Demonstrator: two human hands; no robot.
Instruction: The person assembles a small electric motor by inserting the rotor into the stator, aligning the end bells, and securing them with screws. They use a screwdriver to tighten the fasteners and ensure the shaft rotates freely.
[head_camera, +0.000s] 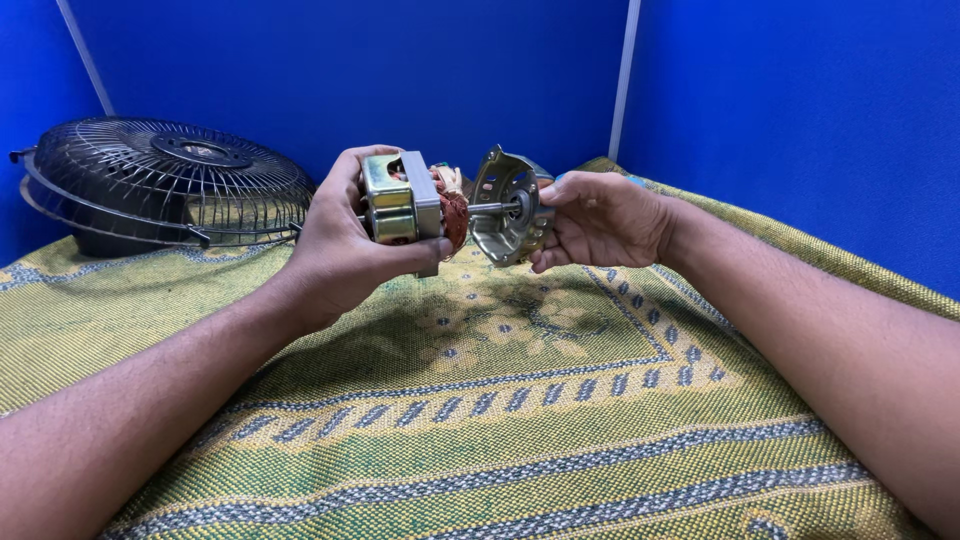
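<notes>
Left hand (345, 240) grips motor (405, 200), hiding its back; right hand (600, 220) holds end cover (505, 205).

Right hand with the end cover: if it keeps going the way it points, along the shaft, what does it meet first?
Likely the copper windings of the motor body gripped in the left hand. The right hand points left, holding the metal end cover on the shaft. The cover would touch first; depth looks aligned.

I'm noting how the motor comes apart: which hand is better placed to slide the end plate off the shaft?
Right, probably. The right hand already grips the end plate on the shaft, while the left hand steadies the motor body.
</notes>
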